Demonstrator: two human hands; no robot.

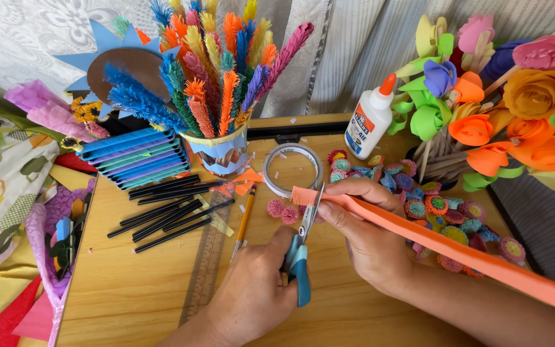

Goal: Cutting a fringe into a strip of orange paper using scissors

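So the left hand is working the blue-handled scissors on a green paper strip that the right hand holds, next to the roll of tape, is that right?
Not quite: the paper strip is orange, not green. The head view shows the left hand working the blue-handled scissors on it, while the right hand holds it, next to the roll of tape.

The left hand [252, 299] works blue-handled scissors [303, 247] on an orange paper strip [457, 250] pinched by the right hand [364, 228], near a tape roll [292, 168].
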